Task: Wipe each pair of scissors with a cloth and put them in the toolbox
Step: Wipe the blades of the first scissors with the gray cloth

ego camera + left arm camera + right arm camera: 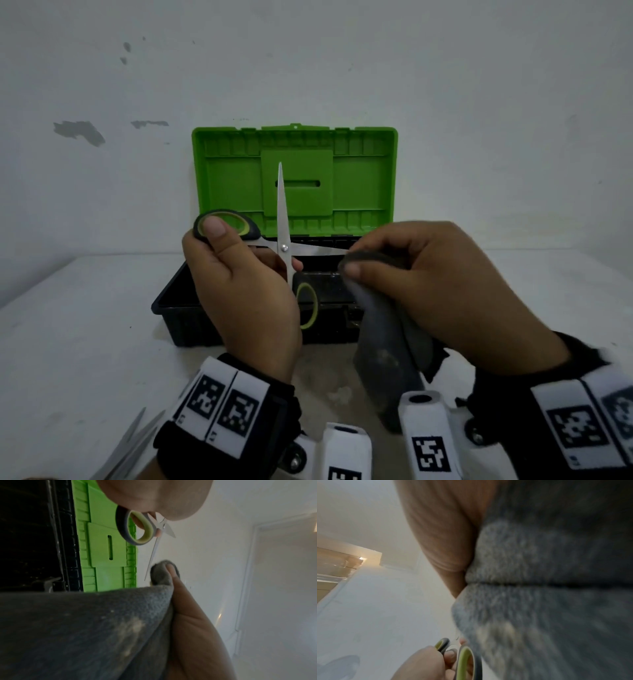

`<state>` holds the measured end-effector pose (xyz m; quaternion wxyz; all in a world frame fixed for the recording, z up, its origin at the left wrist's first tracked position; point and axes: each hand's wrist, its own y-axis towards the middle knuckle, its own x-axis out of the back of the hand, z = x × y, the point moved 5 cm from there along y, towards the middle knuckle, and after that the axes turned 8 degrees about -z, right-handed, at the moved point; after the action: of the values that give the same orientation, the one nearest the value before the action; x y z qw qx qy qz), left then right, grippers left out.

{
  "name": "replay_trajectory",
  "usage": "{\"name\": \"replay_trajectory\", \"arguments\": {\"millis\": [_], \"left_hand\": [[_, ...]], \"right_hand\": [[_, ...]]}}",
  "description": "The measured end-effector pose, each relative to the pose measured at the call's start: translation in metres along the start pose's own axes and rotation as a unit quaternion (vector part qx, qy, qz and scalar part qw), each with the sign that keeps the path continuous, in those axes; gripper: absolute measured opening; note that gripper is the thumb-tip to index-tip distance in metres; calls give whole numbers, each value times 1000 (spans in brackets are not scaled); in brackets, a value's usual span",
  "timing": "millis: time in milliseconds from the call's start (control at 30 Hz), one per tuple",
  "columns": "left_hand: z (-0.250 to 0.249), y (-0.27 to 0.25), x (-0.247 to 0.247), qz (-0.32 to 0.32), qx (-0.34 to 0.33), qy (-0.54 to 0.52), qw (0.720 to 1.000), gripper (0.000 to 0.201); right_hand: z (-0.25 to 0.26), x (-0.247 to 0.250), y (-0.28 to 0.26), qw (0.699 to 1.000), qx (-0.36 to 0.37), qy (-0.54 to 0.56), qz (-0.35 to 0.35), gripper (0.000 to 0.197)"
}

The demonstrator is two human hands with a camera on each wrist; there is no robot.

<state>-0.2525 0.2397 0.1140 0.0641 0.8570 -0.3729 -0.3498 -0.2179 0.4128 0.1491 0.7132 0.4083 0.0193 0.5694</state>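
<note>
Head view shows the person's left hand (239, 291) gripping a pair of scissors (284, 240) by the handles, thumb through the upper loop, with the blades spread wide. One blade points up toward the raised green lid (363, 178); the other runs level to the right, its tip meeting the grey cloth (383, 329) bunched in the right hand (428, 287). That hand pinches a fold of cloth between thumb and fingers, right at the end of the level blade. Whether the fold actually wraps the tip or only touches it is hard to tell from the left wrist view, where the tip appears just beside the cloth.

The level blade's long axis lies left to right, from pivot to cloth, so the wiping stroke likely has to travel along that line, and the right hand is the nearer one to do it. The toolbox (178, 308) sits open on the table (85, 342) directly behind and below both hands, its black tray close under the scissors. More scissor blades (133, 442) lie at the near left edge, well apart from the hands.
</note>
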Motion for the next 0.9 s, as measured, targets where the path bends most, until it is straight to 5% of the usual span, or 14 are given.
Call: {"name": "replay_trajectory", "arguments": {"millis": [133,300,900], "left_hand": [[-2,-8,-3,15,-36,-16,999,26],[-4,-24,-7,56,-77,-9,995,21],[-3,-18,-12,76,5,-77,994,24]], "right_hand": [[9,7,-1,990,42,-63,-121,2],[14,-15,-8,981,82,-105,-139,3],[-3,20,1,971,62,-142,-183,6]]}}
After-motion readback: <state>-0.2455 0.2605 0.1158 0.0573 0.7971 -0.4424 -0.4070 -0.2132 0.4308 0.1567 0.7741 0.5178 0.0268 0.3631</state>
